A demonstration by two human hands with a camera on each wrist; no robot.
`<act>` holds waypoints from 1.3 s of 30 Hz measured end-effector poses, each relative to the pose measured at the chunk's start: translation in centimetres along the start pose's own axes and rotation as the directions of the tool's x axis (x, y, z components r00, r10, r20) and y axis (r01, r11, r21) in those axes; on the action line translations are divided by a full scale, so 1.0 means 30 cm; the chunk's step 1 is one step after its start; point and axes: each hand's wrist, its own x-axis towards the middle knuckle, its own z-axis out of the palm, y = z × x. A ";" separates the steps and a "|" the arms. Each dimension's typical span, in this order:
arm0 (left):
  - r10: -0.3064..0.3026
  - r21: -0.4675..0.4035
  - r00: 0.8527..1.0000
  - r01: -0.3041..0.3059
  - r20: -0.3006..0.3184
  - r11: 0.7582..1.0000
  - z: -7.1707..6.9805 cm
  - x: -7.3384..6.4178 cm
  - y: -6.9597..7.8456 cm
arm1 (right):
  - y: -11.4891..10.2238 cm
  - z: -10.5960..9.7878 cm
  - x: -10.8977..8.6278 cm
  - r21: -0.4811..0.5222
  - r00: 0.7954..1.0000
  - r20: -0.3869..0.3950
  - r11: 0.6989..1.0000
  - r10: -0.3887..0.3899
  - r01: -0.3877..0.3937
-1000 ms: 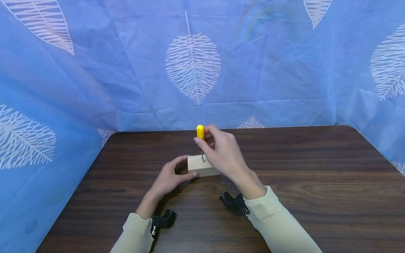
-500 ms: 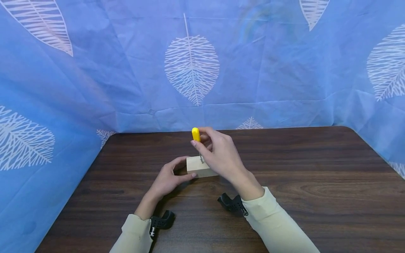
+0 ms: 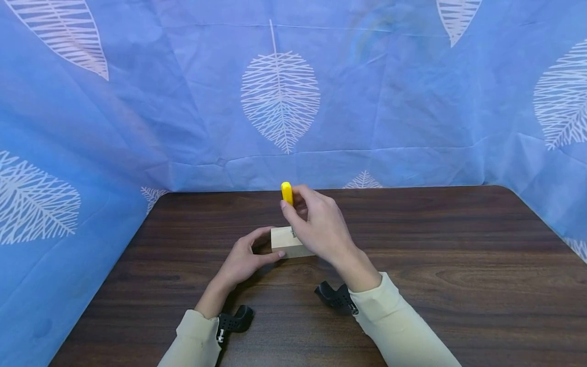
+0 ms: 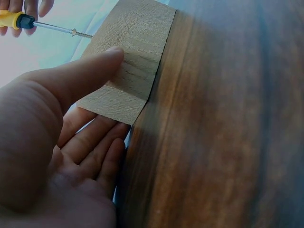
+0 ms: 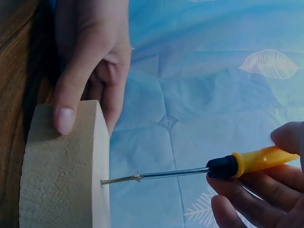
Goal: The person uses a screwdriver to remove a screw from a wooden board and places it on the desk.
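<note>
A pale wooden block lies on the dark table, gripped at its left end by my left hand, thumb on the near side and fingers behind. A screw stands partly sunk in the block's top face, most of its thread still showing. My right hand pinches the yellow handle of a screwdriver between thumb and fingers above the block. The screwdriver's metal shaft meets the screw head, roughly in line with it. In the left wrist view the block hides where the fingertips behind it press.
The dark wood-grain table spreads around the hands. A blue cloth with white leaf prints hangs behind and at the sides. Black wrist mounts sit at both cuffs.
The screwdriver's handle has tipped left, then come partly back toward upright, as the right hand shifts slightly. The left hand and the block stay nearly where they were.
</note>
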 end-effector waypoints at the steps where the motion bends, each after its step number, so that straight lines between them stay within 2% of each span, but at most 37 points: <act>1: 0.001 -0.001 1.000 -0.001 0.000 1.000 0.000 0.000 0.000 | 0.000 0.001 0.000 -0.001 1.000 -0.002 1.000 0.001 -0.001; 9: -0.017 0.003 1.000 0.017 0.001 1.000 -0.002 0.001 0.006 | 0.006 0.004 0.002 -0.005 1.000 -0.012 1.000 -0.021 0.021; 18: -0.020 0.012 1.000 0.020 -0.006 1.000 -0.005 0.001 0.005 | 0.002 -0.003 0.002 0.017 0.996 0.090 1.000 0.013 -0.014; 25: -0.026 0.010 1.000 0.027 -0.003 1.000 -0.002 0.002 0.001 | 0.008 0.006 0.004 0.038 0.998 0.051 0.999 0.024 -0.026; 32: -0.004 0.005 1.000 0.004 0.003 1.000 -0.004 0.001 0.004 | 0.013 0.003 0.007 0.033 0.999 -0.015 0.998 -0.045 0.045; 39: -0.019 0.010 1.000 0.019 -0.004 1.000 -0.003 -0.003 0.007 | 0.007 -0.002 0.004 0.061 1.000 -0.006 0.998 -0.008 0.009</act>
